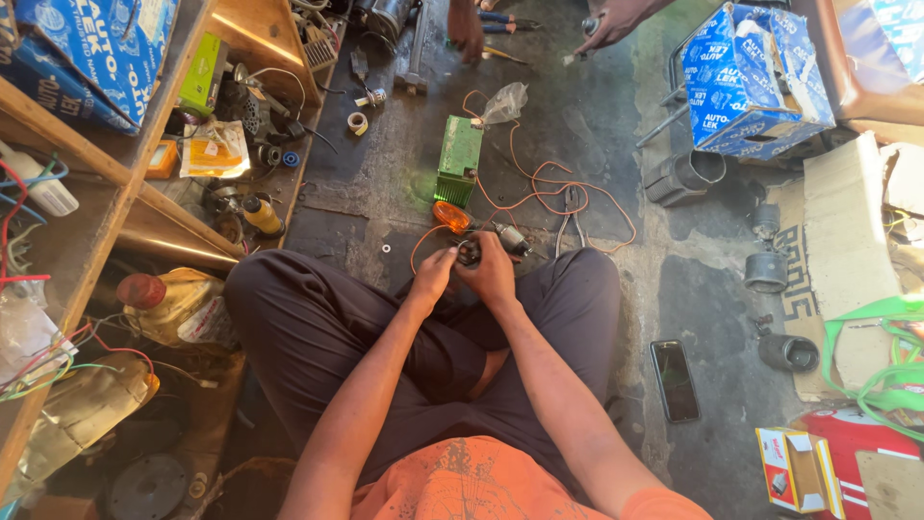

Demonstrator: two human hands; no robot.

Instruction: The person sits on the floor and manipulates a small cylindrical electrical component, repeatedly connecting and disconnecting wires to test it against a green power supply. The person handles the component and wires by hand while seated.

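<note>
Head view is looking straight down at a person sitting cross-legged on a dark, stained floor (597, 144), and both hands are meeting just above the middle of the frame. The left hand (435, 273) and the right hand (493, 272) are closing from either side on a small dark round part (469, 252), with the fingers of each curling in and pinching it between them. An orange wire (539, 188) is looping away from that spot toward the upper middle of the frame, though whether it is joining the part cannot be told. Just above the hands, an orange lamp lens (450, 215) is lying on the floor, touching the lower end of a green box (459, 159). Pliers (570, 220) are lying to the right of the lens, among the wire loops. A black phone (675, 380) is resting face up at the lower right, beside the person's knee. A blue carton (746, 82) is sitting at the upper right. At the top edge, another person's two hands (539, 24) are working over tools. Wooden shelves (106, 164) crowded with bottles and parts are filling the left side.
</note>
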